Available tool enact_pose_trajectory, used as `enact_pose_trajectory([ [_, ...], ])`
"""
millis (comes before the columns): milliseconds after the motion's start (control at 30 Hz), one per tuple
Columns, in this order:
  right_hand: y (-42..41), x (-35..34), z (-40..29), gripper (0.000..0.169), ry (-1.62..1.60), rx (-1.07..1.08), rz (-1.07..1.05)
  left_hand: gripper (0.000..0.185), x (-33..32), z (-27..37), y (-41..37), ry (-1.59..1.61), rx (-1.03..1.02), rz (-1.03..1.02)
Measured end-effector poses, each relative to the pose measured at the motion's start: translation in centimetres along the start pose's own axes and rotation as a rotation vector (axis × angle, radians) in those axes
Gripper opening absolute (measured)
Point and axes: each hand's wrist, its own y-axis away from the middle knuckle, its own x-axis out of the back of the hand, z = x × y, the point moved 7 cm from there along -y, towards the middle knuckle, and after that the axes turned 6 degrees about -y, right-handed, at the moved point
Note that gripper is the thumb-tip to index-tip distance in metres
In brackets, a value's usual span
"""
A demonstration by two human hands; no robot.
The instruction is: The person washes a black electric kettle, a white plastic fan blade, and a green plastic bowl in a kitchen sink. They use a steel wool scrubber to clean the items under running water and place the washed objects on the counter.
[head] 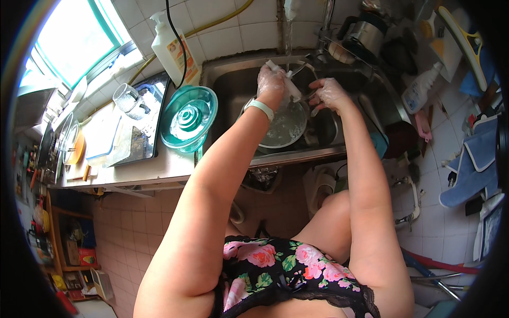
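Note:
My left hand [271, 84], in a clear thin plastic glove, grips a white plastic piece [292, 88] with tube-like parts over the sink. Below it is a round metal basin [304, 129] with cloudy, foamy water [283, 126]. My right hand [328, 95], gloved the same way, hovers just right of the basin with its fingers apart. Nothing clear shows in it. A stream of water [289, 41] falls behind my left hand into the steel sink [226, 85].
Left of the sink stand a teal-rimmed plastic lid or bowl [169, 131], a pump bottle [169, 51] and a glass mug [126, 97]. Right and behind are a steel jug [365, 37], a spray bottle [419, 91] and hanging blue cloth mitts [469, 167]. The tap [323, 33] rises at the back.

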Motion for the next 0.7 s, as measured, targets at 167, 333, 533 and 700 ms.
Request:
enact_pose_trajectory([
  [167, -1.1, 0.4, 0.4, 0.036, -0.045, 0.080, 0.032, 0.025, 1.0, 4.8, 1.7, -0.484, -0.340, 0.044],
  [333, -1.1, -0.4, 0.3, 0.034, 0.008, 0.046, 0.008, 0.028, 2.4, 6.0, 3.3, -0.614, -0.375, -0.026],
  [533, -1.3, 0.3, 0.9, 0.040, 0.116, 0.009, 0.009, 0.025, 3.1, 7.6, 6.4, -0.755, -0.500, -0.029],
  [700, -1.5, 1.1, 1.2, 0.030, 0.153, 0.061, 0.062, 0.016, 1.1, 9.8, 8.7, -0.881, -0.738, -0.160],
])
